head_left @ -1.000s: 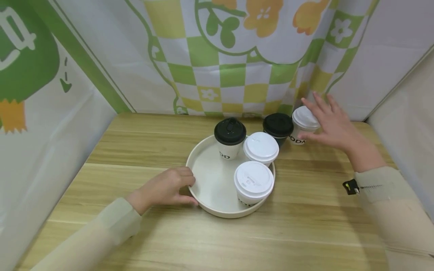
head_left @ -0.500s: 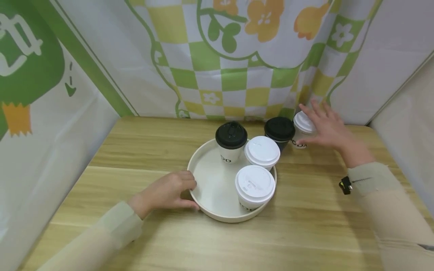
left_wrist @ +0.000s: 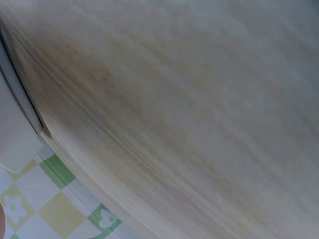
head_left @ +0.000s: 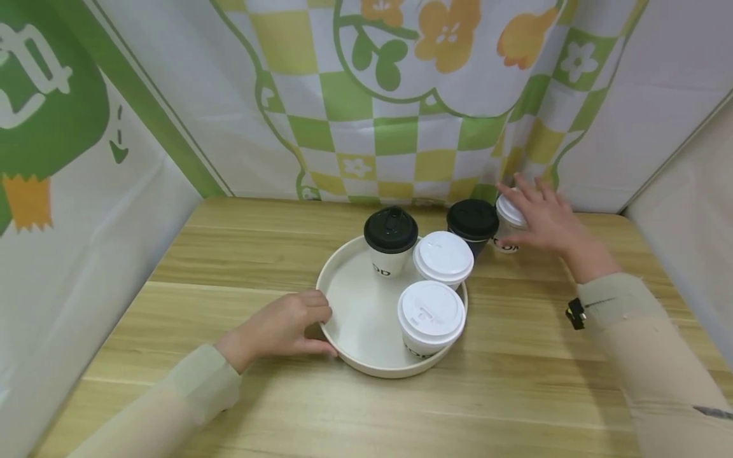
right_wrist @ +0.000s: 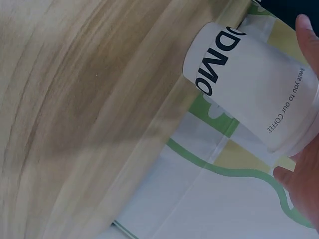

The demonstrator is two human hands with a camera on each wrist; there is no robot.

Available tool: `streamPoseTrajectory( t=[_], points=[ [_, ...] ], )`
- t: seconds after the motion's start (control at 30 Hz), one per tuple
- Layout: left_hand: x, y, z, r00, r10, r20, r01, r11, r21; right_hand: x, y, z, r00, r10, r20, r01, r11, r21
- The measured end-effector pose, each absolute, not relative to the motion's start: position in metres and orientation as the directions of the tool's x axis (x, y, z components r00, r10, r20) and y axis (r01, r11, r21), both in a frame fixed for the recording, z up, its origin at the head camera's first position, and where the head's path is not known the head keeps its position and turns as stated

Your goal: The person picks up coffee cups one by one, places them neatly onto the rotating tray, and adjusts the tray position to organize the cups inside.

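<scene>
My left hand [head_left: 280, 327] holds the left rim of a round cream tray [head_left: 357, 324], with fingers curled over the edge and thumb outside. On the tray stand a black-lidded paper coffee cup [head_left: 390, 235] and two white-lidded paper coffee cups, one behind [head_left: 443, 254] and one in front [head_left: 431, 312]. At the back right, my right hand [head_left: 546, 219] reaches around another white-lidded coffee cup [head_left: 506, 236], fingers spread beside its lid. In the right wrist view, this cup [right_wrist: 249, 84] stands between thumb and fingers, printed with black letters.
A dark coffee cup with a black lid [head_left: 472, 219] stands between the tray and the far right cup. The wooden table [head_left: 229, 254] ends at a checkered curtain [head_left: 395, 137] behind, with pale fabric walls at both sides.
My right hand has moved slightly left and closer around the far right cup. The left hand stays at the tray's rim. The head view has tilted up a little.
</scene>
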State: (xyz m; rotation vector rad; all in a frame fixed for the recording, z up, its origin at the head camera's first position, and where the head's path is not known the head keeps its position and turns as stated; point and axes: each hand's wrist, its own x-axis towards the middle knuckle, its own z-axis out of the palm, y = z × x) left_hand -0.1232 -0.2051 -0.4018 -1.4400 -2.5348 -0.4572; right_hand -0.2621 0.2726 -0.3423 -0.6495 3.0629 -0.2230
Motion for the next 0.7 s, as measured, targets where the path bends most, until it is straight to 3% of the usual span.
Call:
streamPoseTrajectory(
  t=[0.7],
  points=[
    [-0.1207,-0.2041,-0.3992,-0.521,0.803,0.29,0.854,0.496,0.16,-0.2601,0.2773,-0.3525,-0.894,-0.413,0.173,-0.438,0.886,-0.152]
  ],
)
